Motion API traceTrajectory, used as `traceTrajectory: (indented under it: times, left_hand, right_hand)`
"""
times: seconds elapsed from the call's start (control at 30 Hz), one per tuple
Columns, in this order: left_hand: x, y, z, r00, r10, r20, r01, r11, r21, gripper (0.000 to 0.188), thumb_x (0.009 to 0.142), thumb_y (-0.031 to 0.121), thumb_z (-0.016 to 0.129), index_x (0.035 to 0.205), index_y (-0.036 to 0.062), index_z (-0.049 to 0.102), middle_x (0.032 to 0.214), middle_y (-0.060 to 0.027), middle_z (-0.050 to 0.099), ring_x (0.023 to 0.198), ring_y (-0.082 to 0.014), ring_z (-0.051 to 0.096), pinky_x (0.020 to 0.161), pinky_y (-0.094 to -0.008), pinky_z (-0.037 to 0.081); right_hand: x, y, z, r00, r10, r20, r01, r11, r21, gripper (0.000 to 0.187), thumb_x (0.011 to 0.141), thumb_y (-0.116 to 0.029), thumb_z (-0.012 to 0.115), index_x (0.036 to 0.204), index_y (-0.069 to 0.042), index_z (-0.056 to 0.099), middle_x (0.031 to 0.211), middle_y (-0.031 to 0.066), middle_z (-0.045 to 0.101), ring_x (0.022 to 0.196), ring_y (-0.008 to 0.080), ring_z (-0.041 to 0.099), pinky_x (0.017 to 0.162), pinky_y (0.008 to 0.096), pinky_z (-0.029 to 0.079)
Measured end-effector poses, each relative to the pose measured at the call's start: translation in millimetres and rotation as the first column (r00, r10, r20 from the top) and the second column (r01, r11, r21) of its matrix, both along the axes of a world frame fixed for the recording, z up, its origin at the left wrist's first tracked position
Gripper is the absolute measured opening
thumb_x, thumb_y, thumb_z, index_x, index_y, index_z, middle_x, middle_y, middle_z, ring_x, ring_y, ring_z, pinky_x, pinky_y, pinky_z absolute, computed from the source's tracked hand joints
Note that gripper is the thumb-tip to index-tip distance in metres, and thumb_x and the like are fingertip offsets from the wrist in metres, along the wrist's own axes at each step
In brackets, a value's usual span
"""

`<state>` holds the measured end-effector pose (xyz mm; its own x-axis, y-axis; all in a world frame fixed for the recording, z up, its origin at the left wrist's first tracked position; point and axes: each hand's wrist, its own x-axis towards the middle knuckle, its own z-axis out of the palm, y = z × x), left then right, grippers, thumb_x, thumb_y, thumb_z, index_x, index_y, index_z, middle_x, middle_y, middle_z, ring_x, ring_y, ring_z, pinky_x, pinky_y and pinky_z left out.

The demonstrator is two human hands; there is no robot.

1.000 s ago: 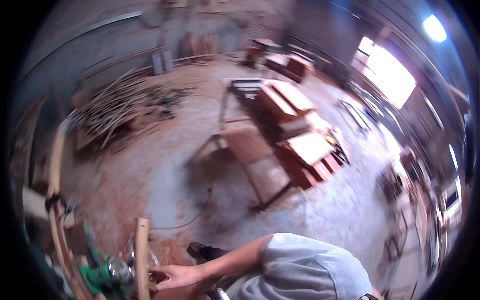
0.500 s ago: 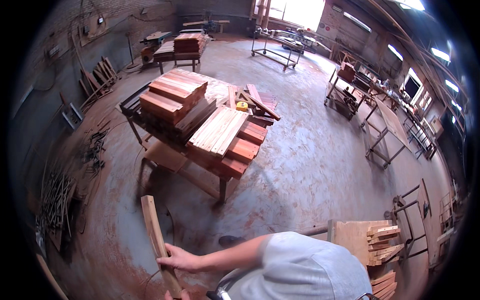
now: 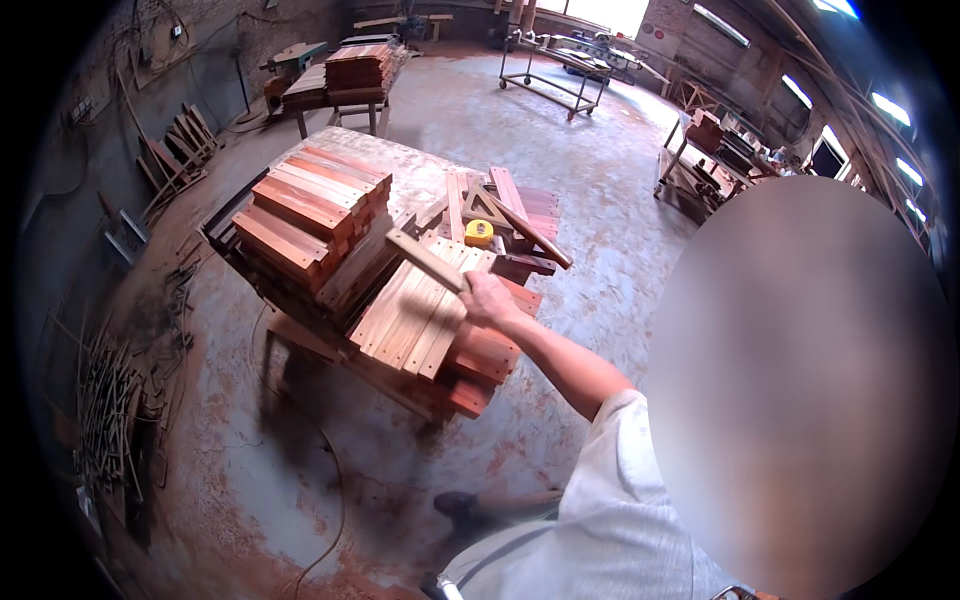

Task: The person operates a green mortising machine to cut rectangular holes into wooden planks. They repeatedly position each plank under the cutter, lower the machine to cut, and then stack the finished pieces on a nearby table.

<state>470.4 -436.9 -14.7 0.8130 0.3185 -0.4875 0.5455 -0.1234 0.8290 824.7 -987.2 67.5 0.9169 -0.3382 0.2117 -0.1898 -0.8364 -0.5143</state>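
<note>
My right hand (image 3: 490, 300) grips one end of a short pale wooden bar (image 3: 425, 260). The arm reaches out over the worktable, holding the bar tilted above a row of light wood slats (image 3: 415, 325). I cannot tell whether the bar touches them. Reddish slats (image 3: 478, 352) lie under and beside this row. Left of the bar rises a taller stack of reddish-brown slats (image 3: 318, 205). Just beyond the bar are a yellow tape measure (image 3: 479, 232) and a wooden triangle (image 3: 486, 206). My left hand is out of view.
Another table of stacked boards (image 3: 360, 75) stands at the far left, a wheeled metal frame (image 3: 550, 85) at the back. Scrap strips (image 3: 110, 415) lie along the left wall. A cable (image 3: 340, 480) runs over the floor. A large blurred patch covers the right side.
My right hand has carried the bar from low at the front up and away, over the table. My left hand, earlier at the bar's lower end, has dropped out of view. The view has shifted.
</note>
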Motion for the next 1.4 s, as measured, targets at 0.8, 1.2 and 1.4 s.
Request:
traceTrajectory:
  times: [0.8,1.2,1.4]
  left_hand:
    - [-76.7,-16.9,-22.5,0.904,0.317,-0.287,-0.358,0.928,-0.104,0.037,0.088,0.008,0.056,0.122,0.0011,0.043,0.09,-0.0099,0.059,0.073,-0.0139,0.057,0.06,-0.0248,0.048]
    - [-200.0,-111.4,51.9,0.755,0.654,0.047,-0.562,0.608,0.561,0.024,0.081,0.025,0.061,0.072,0.0038,0.056,0.071,-0.0195,0.055,0.07,-0.0389,0.055,0.058,-0.0409,0.044]
    - [-402.7,-198.4,-27.9,0.333,0.943,-0.022,-0.81,0.298,0.505,0.028,0.083,0.033,0.052,0.086,0.0062,0.062,0.083,-0.0173,0.062,0.082,-0.037,0.059,0.07,-0.0434,0.047]
  right_hand:
    - [74.8,-63.0,48.7,0.913,0.033,0.406,-0.083,0.991,0.107,0.025,0.083,-0.021,0.054,0.092,0.001,0.062,0.083,0.02,0.062,0.08,0.0298,0.061,0.073,0.036,0.047]
    - [-168.2,286.6,-34.5,0.244,0.956,-0.165,-0.746,0.294,0.597,0.032,0.088,-0.021,0.053,0.065,0.0,0.049,0.055,0.0044,0.045,0.053,0.0121,0.042,0.051,0.0319,0.039]
    - [-314.0,325.2,-79.3,-0.182,0.91,-0.372,-0.731,0.128,0.67,0.029,0.089,-0.023,0.051,0.075,0.002,0.057,0.06,0.0055,0.057,0.052,0.0109,0.051,0.049,0.026,0.043]
